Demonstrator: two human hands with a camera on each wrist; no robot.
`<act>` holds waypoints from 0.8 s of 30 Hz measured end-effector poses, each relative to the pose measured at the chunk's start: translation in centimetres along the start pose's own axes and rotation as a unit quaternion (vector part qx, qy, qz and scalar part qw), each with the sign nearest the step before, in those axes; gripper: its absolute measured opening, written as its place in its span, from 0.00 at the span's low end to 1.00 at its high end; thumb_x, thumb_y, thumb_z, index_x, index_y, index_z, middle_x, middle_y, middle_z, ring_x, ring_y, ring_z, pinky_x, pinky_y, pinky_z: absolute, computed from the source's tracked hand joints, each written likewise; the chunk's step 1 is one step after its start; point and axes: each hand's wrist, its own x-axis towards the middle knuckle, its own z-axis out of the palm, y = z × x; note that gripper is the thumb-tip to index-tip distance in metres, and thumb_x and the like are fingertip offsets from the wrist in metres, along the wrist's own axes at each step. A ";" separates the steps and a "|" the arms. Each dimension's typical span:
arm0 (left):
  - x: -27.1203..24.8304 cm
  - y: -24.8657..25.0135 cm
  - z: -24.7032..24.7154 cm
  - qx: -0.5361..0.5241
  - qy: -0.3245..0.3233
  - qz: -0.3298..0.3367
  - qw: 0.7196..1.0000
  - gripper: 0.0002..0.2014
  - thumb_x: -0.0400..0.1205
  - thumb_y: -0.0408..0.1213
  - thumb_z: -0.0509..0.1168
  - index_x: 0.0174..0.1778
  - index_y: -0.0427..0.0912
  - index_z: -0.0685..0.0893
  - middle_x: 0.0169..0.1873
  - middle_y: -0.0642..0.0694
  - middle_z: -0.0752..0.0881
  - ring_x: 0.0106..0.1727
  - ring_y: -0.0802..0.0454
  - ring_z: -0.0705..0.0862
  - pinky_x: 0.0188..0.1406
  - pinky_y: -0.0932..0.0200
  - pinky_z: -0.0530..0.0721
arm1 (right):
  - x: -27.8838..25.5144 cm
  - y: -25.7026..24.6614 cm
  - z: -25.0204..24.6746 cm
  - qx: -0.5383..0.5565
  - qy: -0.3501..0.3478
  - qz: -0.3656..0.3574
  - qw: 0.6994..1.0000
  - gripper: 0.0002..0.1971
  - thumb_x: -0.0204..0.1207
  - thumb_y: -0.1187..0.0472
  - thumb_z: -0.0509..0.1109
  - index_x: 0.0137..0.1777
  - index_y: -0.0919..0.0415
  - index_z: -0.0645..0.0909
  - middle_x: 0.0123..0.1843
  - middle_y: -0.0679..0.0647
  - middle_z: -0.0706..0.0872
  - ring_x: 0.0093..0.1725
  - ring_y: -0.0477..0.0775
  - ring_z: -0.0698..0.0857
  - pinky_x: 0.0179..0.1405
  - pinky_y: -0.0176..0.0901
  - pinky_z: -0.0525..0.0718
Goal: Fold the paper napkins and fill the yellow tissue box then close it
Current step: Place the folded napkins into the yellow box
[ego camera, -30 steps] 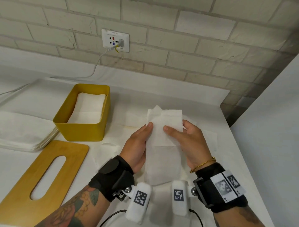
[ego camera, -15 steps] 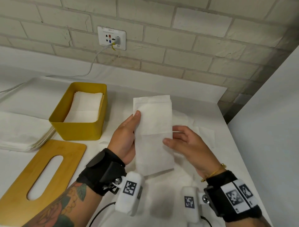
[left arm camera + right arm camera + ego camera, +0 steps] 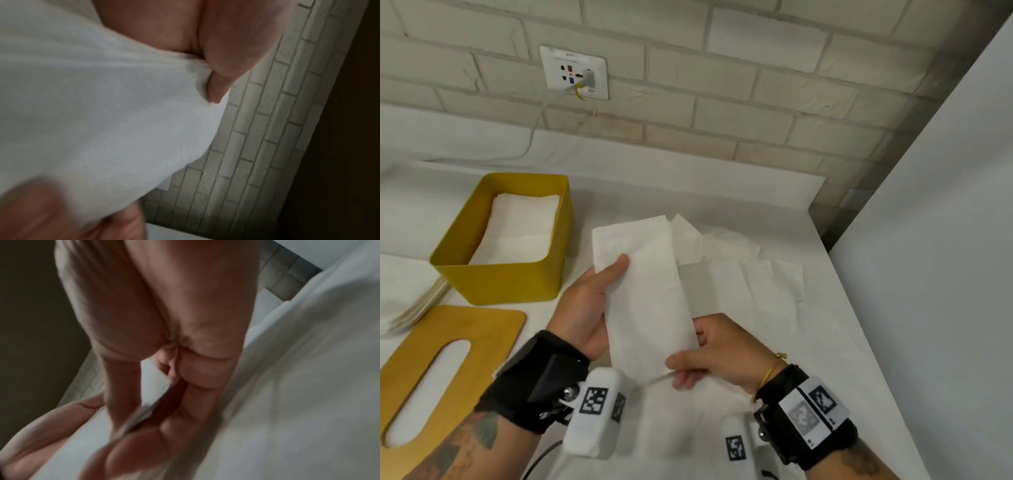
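Left hand (image 3: 589, 301) grips a folded napkin (image 3: 643, 291) by its left edge; right hand (image 3: 717, 353) pinches its bottom corner, above the table (image 3: 825, 342), right of the yellow box (image 3: 500, 281).

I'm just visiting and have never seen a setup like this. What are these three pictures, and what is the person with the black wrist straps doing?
There is no machine here: a person works with bare hands, wearing cameras. The wide picture comes from a camera on the head, looking down at a white table. The two blurry close-ups come from cameras strapped to each wrist, looking along the fingers.

The left hand grips a folded white napkin along its side, and the right hand pinches its near end. It is lifted above the table.

On the table to the left stands an open yellow tissue box with folded napkins already inside. In front of it lies its wooden lid with a long slot. More loose napkins lie spread under the hands, and a stack sits at the far left.
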 end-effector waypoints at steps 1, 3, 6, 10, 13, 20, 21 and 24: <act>0.1 0.3 -0.3 -0.004 0.009 0.011 1.000 0.15 0.88 0.37 0.61 0.69 0.40 0.85 0.60 0.37 0.91 0.56 0.42 0.92 0.55 0.43 0.91 | -0.5 -0.2 -0.6 -0.024 -0.012 0.009 1.000 0.04 0.76 0.69 0.79 0.48 0.64 0.87 0.39 0.60 0.93 0.38 0.56 0.92 0.39 0.42 0.89; 0.0 0.7 -0.9 -0.014 0.016 0.021 1.000 0.13 0.89 0.37 0.60 0.65 0.43 0.86 0.57 0.39 0.92 0.54 0.44 0.93 0.54 0.44 0.90 | -1.2 -0.9 -2.6 -0.040 0.031 0.006 0.999 0.04 0.76 0.68 0.78 0.43 0.61 0.86 0.38 0.60 0.92 0.36 0.55 0.91 0.35 0.41 0.86; -0.2 0.7 -1.2 -0.023 0.020 0.015 0.999 0.12 0.89 0.37 0.60 0.63 0.43 0.86 0.55 0.40 0.93 0.51 0.45 0.94 0.50 0.47 0.92 | -1.1 -2.3 -6.3 -0.002 0.229 -0.009 0.973 0.02 0.78 0.62 0.77 0.48 0.61 0.89 0.44 0.58 0.93 0.35 0.52 0.88 0.34 0.42 0.82; -0.6 -0.2 -1.3 -0.031 0.025 -0.004 0.999 0.13 0.89 0.37 0.61 0.66 0.43 0.85 0.56 0.39 0.92 0.50 0.43 0.94 0.43 0.47 0.93 | 1.1 -2.5 -9.7 -0.003 0.368 0.037 0.929 0.11 0.75 0.50 0.80 0.49 0.57 0.88 0.40 0.50 0.86 0.36 0.48 0.80 0.37 0.41 0.77; -0.6 -0.7 -1.4 -0.040 0.029 -0.018 0.999 0.15 0.88 0.37 0.62 0.70 0.43 0.84 0.58 0.37 0.92 0.52 0.41 0.93 0.42 0.46 0.93 | 3.0 -1.9 -9.6 -0.018 0.317 0.070 0.946 0.15 0.74 0.49 0.81 0.52 0.58 0.88 0.42 0.47 0.85 0.41 0.47 0.82 0.41 0.41 0.78; -0.7 -0.6 -2.3 -0.042 0.043 -0.026 0.998 0.15 0.88 0.38 0.63 0.68 0.42 0.85 0.59 0.37 0.91 0.56 0.40 0.92 0.57 0.40 0.90 | 4.1 -3.4 -8.9 -0.025 0.315 -0.056 0.947 0.12 0.72 0.58 0.82 0.35 0.55 0.81 0.39 0.50 0.85 0.44 0.53 0.83 0.50 0.46 0.81; -0.6 -0.7 -2.3 -0.045 0.049 -0.032 0.997 0.16 0.87 0.39 0.63 0.69 0.42 0.84 0.61 0.37 0.91 0.59 0.38 0.91 0.61 0.39 0.87 | 3.7 -4.5 -8.8 -0.021 0.310 -0.085 0.947 0.11 0.73 0.59 0.82 0.36 0.54 0.82 0.38 0.50 0.87 0.43 0.53 0.85 0.51 0.48 0.82; -0.2 -1.0 -2.0 -0.058 0.058 -0.056 0.995 0.19 0.87 0.44 0.65 0.71 0.40 0.84 0.62 0.36 0.90 0.64 0.36 0.89 0.68 0.36 0.82 | 1.6 -8.2 -7.8 0.016 0.272 -0.169 0.947 0.07 0.77 0.66 0.78 0.49 0.54 0.85 0.43 0.50 0.94 0.43 0.52 0.91 0.46 0.50 0.85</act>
